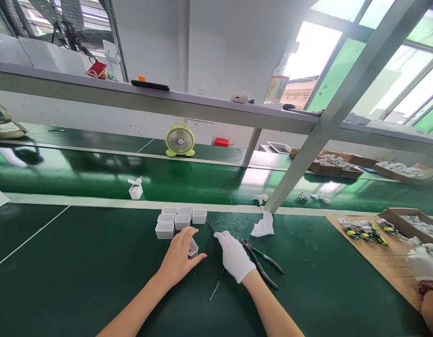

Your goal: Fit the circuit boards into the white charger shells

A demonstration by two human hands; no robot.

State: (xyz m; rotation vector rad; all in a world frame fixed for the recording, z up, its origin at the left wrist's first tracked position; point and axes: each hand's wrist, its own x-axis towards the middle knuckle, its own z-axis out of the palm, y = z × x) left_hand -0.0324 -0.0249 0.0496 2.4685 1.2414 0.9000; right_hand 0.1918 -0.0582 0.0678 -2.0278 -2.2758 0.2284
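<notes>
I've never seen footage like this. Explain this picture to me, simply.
There's no machine here: a camera worn on a person's head looks forward and down, so this single picture shows the workbench from above. The bare left hand is cupped over a small white box, partly hiding it. The gloved right hand holds a thin metal tool, probably tweezers. On the green worktop stand six more open white boxes, clustered together, with pliers lying beside the right hand.
</notes>
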